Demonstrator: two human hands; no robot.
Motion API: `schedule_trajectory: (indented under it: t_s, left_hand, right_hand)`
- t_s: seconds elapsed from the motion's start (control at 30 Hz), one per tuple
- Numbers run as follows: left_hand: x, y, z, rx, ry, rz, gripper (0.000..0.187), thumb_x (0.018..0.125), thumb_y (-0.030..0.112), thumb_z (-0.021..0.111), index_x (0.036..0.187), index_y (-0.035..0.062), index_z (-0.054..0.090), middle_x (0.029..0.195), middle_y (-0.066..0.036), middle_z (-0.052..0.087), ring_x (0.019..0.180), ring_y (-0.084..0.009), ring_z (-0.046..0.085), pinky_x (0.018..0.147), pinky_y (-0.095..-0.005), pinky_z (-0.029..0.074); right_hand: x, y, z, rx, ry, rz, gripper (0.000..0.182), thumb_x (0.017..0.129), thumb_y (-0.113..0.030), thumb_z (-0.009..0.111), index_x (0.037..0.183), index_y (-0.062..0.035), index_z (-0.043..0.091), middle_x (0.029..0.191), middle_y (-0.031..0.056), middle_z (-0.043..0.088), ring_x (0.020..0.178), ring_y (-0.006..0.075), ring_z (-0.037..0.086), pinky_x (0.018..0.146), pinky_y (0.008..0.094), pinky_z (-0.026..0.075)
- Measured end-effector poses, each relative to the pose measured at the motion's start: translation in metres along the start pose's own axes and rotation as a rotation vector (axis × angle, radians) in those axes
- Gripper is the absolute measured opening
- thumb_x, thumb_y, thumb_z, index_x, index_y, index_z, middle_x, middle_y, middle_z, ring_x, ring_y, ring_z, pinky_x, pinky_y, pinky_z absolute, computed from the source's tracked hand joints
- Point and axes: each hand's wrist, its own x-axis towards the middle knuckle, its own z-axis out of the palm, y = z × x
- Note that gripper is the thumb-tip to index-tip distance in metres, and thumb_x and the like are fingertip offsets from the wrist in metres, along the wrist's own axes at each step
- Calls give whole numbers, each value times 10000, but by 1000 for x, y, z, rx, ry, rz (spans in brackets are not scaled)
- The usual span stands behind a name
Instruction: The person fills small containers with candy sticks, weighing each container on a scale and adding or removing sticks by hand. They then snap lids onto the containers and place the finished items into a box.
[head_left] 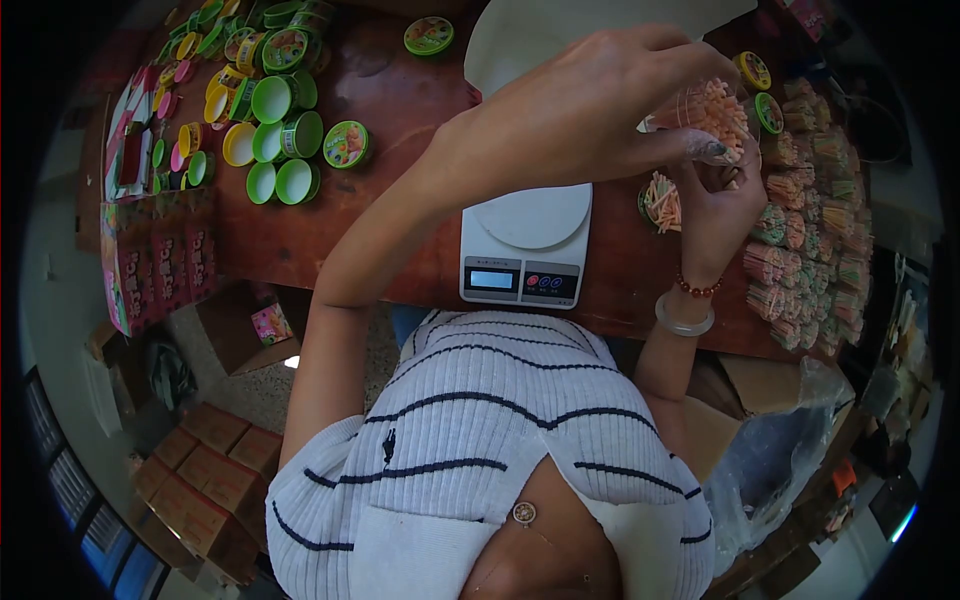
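Holding, two-handed, upper right of the frame: one bundle of thin peach-coloured sticks (718,112), raised above the table (400,240), sticks packed side by side with their ends showing. Left hand (600,105): reaches across the upper centre, arched over the bundle, partly closed, thumb on the near side and fingers on the far side. Right hand (725,205): just below, fingers curled in close to the lower end of the bundle; whether they grip it or only steady it, I cannot tell. Handling, by judgement: light in weight, each stick stiff but slender and likely to snap if bent; the bunch apt to slide apart or shed pieces if squeezed at one end. Best hold: around the middle, evenly, with a second hand squaring the ends. A clear layer seems to show at the bundle's left side, too obscured to identify. Nearby stock: more sticks (663,203) standing in a small container, partly hidden, just under the hands; one white scale (527,245), centre, display lit, reading too small to make out. Right edge: many bundles in pastel colours (800,230), heaped in rows. Upper left: green, yellow and pink tubs (272,100), clustered, several open side outward. Far left: pink printed boxes (160,260), upright.
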Motion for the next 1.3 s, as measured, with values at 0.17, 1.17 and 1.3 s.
schedule_trajectory:
  t_s: [0.17,1.17,1.3]
  left_hand:
    - [-14,7,-9,-21,-90,-15,615,805,242,821,1348,94,574,1154,-159,640,1007,-375,668,846,-452,558]
    - [-115,-15,-78,157,-199,-481,458,873,162,766,1284,14,628,1262,-174,675,1142,-372,662,958,-421,545]
    - [-123,-17,-83,110,-151,-537,430,886,167,758,1275,26,638,1254,-161,683,1115,-352,679,940,-415,550]
  right_hand:
    - [-18,-9,4,-45,-88,62,565,789,-32,850,1283,75,597,1155,122,712,1032,175,697,881,319,593]
    - [-46,9,1,-376,-409,211,465,871,-105,795,1318,-97,669,660,-53,301,606,39,278,561,219,249]
    - [-48,11,2,-371,-409,204,444,874,-103,791,1303,-94,678,668,-53,301,608,39,280,564,216,250]
